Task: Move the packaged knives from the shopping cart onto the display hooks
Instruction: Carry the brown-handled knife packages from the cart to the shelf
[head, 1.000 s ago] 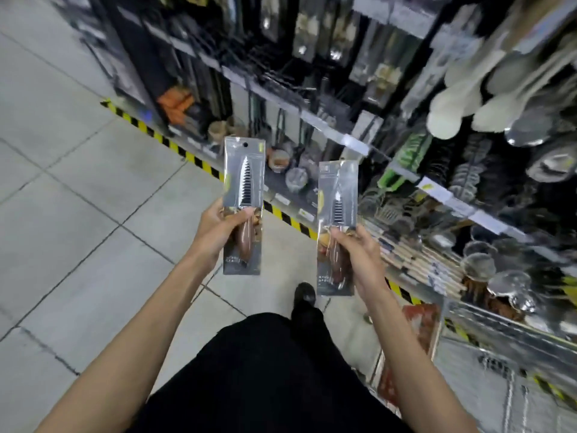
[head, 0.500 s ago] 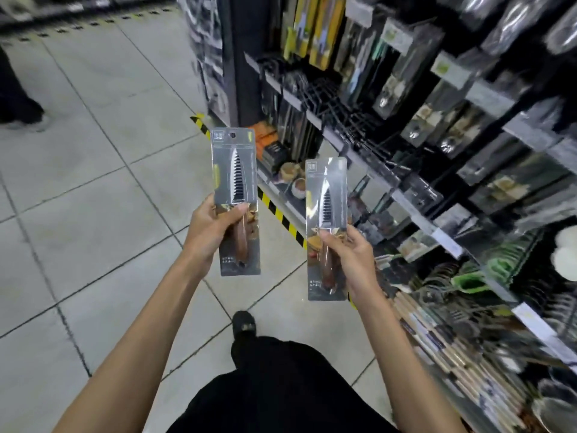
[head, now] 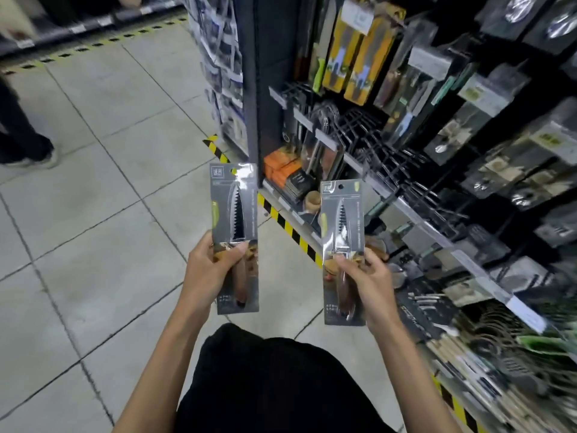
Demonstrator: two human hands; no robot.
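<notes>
I hold two packaged knives upright in front of me. My left hand (head: 209,270) grips the lower half of one grey card pack (head: 234,207) showing a serrated blade and brown handle. My right hand (head: 370,281) grips a second, matching pack (head: 342,220), a little lower and to the right. Black wire display hooks (head: 371,142) jut out of the dark shelving on the right, just beyond the right pack. Neither pack touches a hook. The shopping cart is out of view.
The shelving (head: 452,151) on the right is crowded with hanging utensil packs, yellow boxes (head: 359,48) and orange items (head: 281,167) low down. Yellow-black tape (head: 290,226) marks the shelf base. Another person's leg and shoe (head: 25,142) stand at far left on the tiled floor.
My view has swung left and up along the shelving, bringing the wire hooks and shelf end into sight. Both hands keep their grip on the packs, held much the same.
</notes>
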